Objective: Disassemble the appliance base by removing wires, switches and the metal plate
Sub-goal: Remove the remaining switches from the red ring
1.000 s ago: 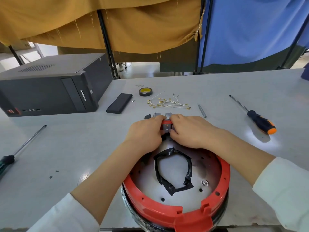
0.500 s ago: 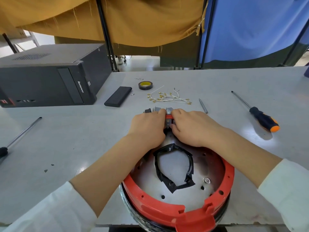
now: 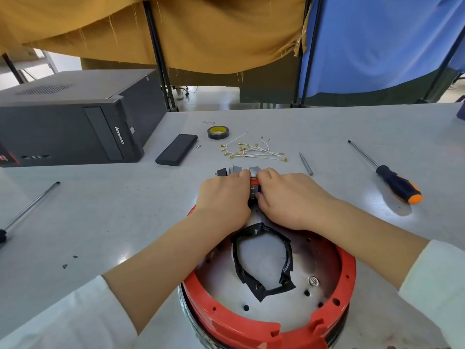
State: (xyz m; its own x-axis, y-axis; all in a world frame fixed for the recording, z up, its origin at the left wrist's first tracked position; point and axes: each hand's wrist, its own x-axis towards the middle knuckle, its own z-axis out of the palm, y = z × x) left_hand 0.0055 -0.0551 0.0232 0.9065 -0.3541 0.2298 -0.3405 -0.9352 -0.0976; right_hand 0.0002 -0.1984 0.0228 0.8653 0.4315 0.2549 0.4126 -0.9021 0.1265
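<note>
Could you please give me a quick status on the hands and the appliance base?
Left hand and right hand both gripping the switch block at the base's far rim. Metal plate in place, black tape on it. Nothing blocking.

Before you: a round appliance base with a red plastic rim (image 3: 348, 270) around a silver metal plate (image 3: 264, 258) dotted with dark holes, crossed by a glossy black tape loop (image 3: 286, 250). Your sleeves (image 3: 437, 285) are white. On the pale grey surface (image 3: 100, 222): white wires with gold terminals (image 3: 254, 151), a black-and-yellow tape roll (image 3: 218, 132), a black-and-orange-handled screwdriver (image 3: 398, 183), a black computer case (image 3: 70, 127).
</note>
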